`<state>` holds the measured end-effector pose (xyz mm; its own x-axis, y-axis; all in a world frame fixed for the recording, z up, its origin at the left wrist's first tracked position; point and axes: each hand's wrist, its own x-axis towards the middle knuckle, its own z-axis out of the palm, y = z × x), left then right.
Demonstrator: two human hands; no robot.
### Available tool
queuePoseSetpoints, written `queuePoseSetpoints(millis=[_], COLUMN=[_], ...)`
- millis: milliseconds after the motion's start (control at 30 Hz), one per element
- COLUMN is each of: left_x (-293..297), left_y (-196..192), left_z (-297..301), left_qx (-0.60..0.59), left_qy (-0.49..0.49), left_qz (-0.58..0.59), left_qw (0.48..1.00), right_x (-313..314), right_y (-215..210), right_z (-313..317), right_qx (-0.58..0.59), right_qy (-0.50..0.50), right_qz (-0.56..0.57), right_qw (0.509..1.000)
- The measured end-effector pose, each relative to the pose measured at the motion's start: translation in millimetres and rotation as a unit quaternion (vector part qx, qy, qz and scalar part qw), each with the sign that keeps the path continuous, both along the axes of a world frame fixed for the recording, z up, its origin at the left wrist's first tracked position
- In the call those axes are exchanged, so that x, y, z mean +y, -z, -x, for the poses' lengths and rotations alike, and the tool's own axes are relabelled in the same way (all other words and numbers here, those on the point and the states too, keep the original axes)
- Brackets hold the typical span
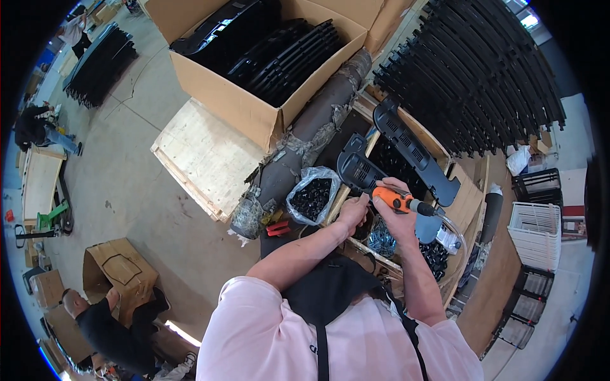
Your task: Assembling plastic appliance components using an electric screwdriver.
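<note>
My right hand (399,219) is wrapped round an orange and black power screwdriver (393,199), its rear end pointing right, where a clear hose (454,227) curves away. Close beside it, my left hand (354,213) is closed at the near end of a black slotted plastic part (359,170). What its fingers pinch is hidden. A longer black slotted part (416,151) lies to the right of that one. Just left of my left hand stands a clear plastic bag (312,193) full of small black pieces. Silvery screws (382,240) are heaped below my hands.
An open cardboard box (232,105) of black panels stands ahead, beside a wrapped roll (305,136) and a wooden board (206,155). Stacked black parts (473,76) rise at the far right. A person (114,327) crouches by a carton (121,273) at lower left; others work farther back.
</note>
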<state>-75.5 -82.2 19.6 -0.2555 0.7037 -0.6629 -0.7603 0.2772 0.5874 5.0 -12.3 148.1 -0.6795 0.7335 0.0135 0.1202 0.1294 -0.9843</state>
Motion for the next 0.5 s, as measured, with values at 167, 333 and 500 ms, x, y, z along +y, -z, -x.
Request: queuePoseSetpoints(millis=[167,333,500], left_x=[4,5,3], left_y=[6,8,13], left_z=[-4,-8,-8], left_qx=[0.006,0.023,0.048], left_qy=[-0.023,-0.028,-0.025], left_qz=[0.006,0.019,0.021], left_qw=[1.000,0.999,0.998], right_x=[4,3,2], right_y=[-9,-11,-12], right_z=[16,18,16], right_qx=[-0.108,-0.132,-0.102], right_qy=[-0.035,-0.057,-0.090], right_qz=[-0.056,-0.084,-0.086], right_qw=[0.992,0.986,0.987])
